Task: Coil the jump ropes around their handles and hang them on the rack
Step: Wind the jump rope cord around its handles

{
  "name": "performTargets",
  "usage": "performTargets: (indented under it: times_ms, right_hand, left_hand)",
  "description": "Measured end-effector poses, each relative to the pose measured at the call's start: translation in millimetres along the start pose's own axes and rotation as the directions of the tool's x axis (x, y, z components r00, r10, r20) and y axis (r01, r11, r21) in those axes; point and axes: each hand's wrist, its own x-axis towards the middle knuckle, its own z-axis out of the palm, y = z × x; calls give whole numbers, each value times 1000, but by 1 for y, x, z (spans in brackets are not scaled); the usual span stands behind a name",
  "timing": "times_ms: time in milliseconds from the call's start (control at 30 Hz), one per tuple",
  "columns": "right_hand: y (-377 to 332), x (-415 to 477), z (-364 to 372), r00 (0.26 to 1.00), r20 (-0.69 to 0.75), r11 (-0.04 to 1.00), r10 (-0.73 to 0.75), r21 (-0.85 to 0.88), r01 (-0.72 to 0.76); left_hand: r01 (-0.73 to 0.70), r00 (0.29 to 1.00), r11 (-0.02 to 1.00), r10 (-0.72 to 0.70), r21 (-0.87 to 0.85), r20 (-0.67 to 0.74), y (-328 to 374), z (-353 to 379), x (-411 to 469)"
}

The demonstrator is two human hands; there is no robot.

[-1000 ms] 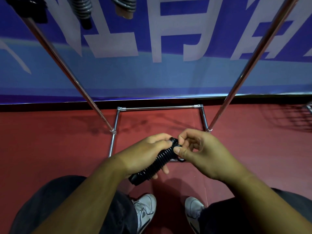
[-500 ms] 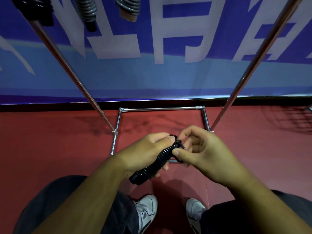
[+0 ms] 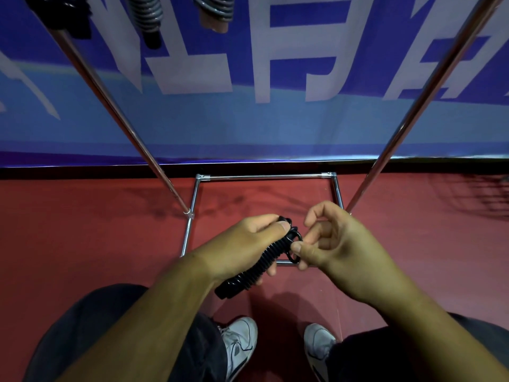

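Note:
A black jump rope (image 3: 256, 267) is wound in tight coils around its handles, forming one ribbed bundle tilted from lower left to upper right. My left hand (image 3: 245, 246) grips the bundle around its middle, thumb pressing near the top end. My right hand (image 3: 338, 244) pinches a small black loop of rope at the bundle's upper end between thumb and fingers. The chrome rack (image 3: 264, 177) stands in front of me, its two poles slanting up left and right. Three coiled ropes hang at the top edge: a black one (image 3: 66, 12), a grey one (image 3: 147, 15) and another grey one (image 3: 213, 9).
The rack's base frame (image 3: 192, 213) lies on the red floor (image 3: 82, 230) under my hands. A blue banner with white characters (image 3: 248, 106) covers the wall behind. My white shoes (image 3: 239, 343) stand just below the bundle.
My right hand has shifted slightly right and opened its upper fingers while still pinching the rope loop. The bundle stays in my left hand.

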Motion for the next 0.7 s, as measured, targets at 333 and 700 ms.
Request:
performTargets:
  times_ms: [333, 700]
  right_hand:
    - [-5, -4, 4, 988, 0, 919, -156, -368, 145]
    - [-10, -1, -8, 997, 74, 993, 28, -121, -19]
  left_hand:
    - [-15, 1000, 988, 18, 155, -23, -1, 6, -1]
    - [-147, 989, 930, 143, 338, 36, -1, 5, -4]
